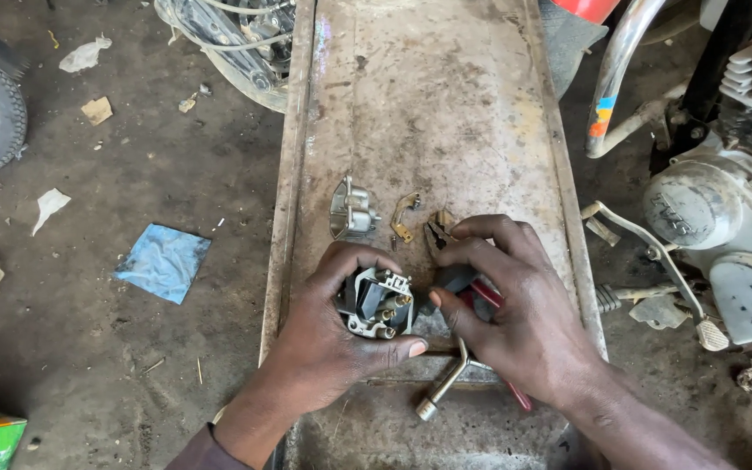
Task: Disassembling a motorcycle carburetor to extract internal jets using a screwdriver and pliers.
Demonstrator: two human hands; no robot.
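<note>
1. Gripping the carburetor body (376, 302), the left hand (334, 335) has its fingers (352, 258) curled closed around it, just above the surface (446, 113).
2. The right hand (515, 305) is closed on red-handled pliers (459, 274), nose near a brass part (442, 219).
3. A float bowl (352, 209) and small bracket (404, 218) lie beyond.
4. A T-shaped wrench (444, 383) lies below the hands.
</note>
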